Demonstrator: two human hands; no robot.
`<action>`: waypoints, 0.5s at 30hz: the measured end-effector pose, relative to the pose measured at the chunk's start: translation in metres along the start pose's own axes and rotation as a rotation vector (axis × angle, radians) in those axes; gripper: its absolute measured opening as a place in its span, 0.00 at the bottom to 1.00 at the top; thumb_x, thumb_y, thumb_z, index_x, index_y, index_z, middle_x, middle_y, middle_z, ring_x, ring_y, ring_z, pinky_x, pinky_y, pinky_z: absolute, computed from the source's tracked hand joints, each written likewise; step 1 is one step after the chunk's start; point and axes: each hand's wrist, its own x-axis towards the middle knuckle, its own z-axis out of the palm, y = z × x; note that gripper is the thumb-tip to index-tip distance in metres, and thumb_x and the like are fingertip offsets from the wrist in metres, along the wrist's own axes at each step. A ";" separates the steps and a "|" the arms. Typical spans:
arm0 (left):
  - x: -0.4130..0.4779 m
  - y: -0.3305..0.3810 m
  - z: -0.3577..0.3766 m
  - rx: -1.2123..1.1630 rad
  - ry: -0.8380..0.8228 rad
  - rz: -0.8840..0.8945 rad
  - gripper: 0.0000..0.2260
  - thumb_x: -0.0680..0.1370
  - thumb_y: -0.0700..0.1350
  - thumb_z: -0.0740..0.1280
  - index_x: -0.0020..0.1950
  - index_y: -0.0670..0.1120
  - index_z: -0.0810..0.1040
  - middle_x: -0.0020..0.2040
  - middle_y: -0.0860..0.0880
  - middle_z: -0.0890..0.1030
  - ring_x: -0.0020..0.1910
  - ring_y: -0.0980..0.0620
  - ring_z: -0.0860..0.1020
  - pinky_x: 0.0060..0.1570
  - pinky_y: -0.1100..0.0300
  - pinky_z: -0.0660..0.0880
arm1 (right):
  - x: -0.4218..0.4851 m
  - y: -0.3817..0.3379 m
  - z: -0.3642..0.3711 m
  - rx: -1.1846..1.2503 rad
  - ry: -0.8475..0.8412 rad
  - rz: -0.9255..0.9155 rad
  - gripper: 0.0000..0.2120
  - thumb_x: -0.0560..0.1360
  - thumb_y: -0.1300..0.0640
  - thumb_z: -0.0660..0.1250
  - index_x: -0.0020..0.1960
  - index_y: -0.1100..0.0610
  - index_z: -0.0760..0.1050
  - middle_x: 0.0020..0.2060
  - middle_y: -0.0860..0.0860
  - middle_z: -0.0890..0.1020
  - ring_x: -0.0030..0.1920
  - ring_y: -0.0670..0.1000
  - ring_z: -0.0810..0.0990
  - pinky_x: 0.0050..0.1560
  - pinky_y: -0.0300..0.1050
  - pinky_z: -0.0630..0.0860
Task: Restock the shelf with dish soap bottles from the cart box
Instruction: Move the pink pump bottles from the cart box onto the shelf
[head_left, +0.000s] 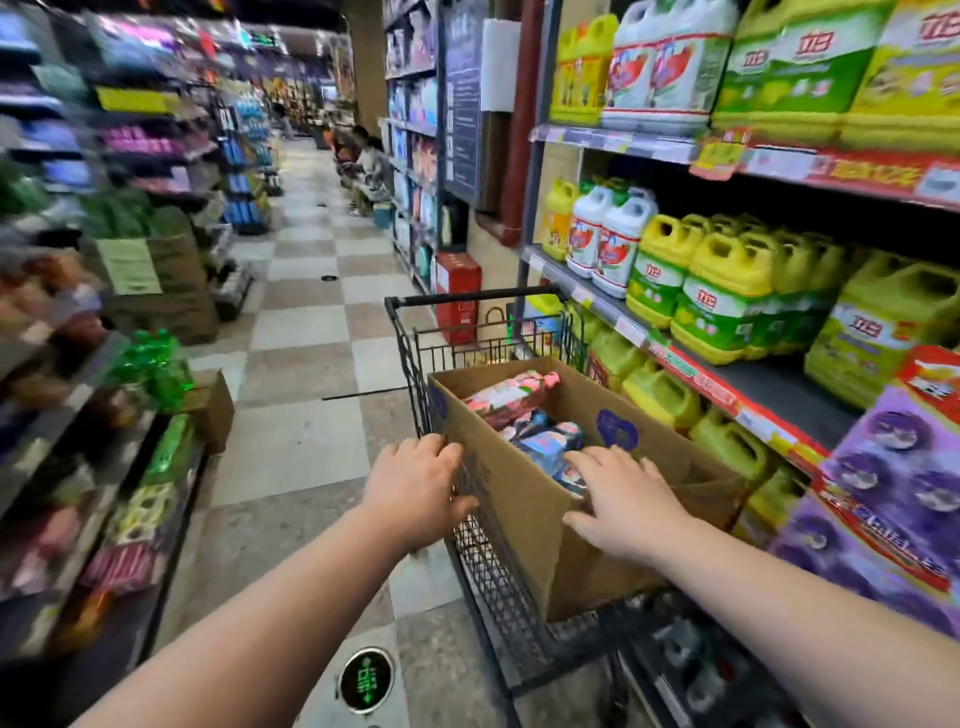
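Note:
An open cardboard box (524, 519) sits in a black wire cart (498, 587) in the aisle. Inside lie dish soap bottles (511, 397) with pink and blue labels, on their sides. My left hand (418, 493) grips the box's near left wall at its rim. Over the near end of the box my right hand (626, 501) lies with fingers spread, its fingertips just above a blue-labelled bottle (550, 444) and its thumb against the box's outer wall. Whether it touches the bottle is unclear. The shelf (691, 371) on the right holds yellow and white soap jugs.
Purple boxed goods (893, 478) fill the near right shelf. A red box (457, 296) stands on the floor beyond the cart. Low shelves with green packs (156, 364) and a carton (213, 410) line the left. People crouch far down the checkered aisle (363, 171).

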 end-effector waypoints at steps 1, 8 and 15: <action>0.010 -0.005 0.003 0.003 -0.011 -0.001 0.27 0.74 0.62 0.61 0.69 0.50 0.64 0.66 0.47 0.70 0.65 0.44 0.69 0.63 0.49 0.65 | 0.017 -0.001 0.002 -0.003 0.006 -0.010 0.35 0.74 0.41 0.62 0.76 0.49 0.53 0.75 0.49 0.59 0.76 0.56 0.56 0.73 0.60 0.55; 0.115 -0.048 0.012 0.052 -0.056 0.032 0.26 0.75 0.61 0.61 0.68 0.49 0.65 0.64 0.47 0.71 0.65 0.44 0.69 0.63 0.49 0.65 | 0.144 -0.003 0.011 0.021 0.012 -0.037 0.34 0.74 0.41 0.61 0.75 0.50 0.54 0.73 0.49 0.63 0.74 0.55 0.59 0.71 0.58 0.56; 0.232 -0.078 0.027 0.062 -0.071 0.058 0.26 0.74 0.62 0.61 0.68 0.50 0.66 0.66 0.48 0.71 0.65 0.45 0.69 0.64 0.50 0.66 | 0.251 0.033 0.013 0.047 -0.032 0.043 0.34 0.74 0.43 0.62 0.76 0.50 0.53 0.75 0.50 0.59 0.76 0.57 0.55 0.73 0.61 0.54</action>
